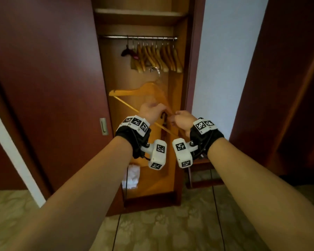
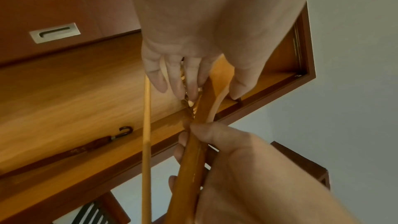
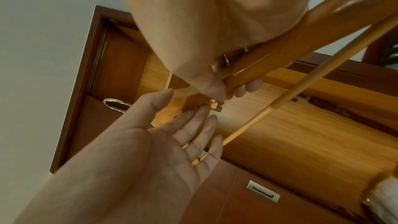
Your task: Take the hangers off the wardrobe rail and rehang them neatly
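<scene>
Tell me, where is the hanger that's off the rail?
In the head view the hanger is at centre, before the open wardrobe and below the rail. The right hand grips one arm, and the left hand touches it.

Black wristbands (image 1: 132,136), white tag-marked cameras (image 1: 158,153)

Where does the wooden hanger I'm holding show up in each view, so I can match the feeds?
Head: the wooden hanger is at centre, tilted, up and left of the hands, in front of the open wardrobe.
Left wrist: its arm runs from centre to the bottom edge, gripped by the right hand.
Right wrist: its arm crosses the upper right.
Shared landmark: the door's recessed metal pull.
</scene>
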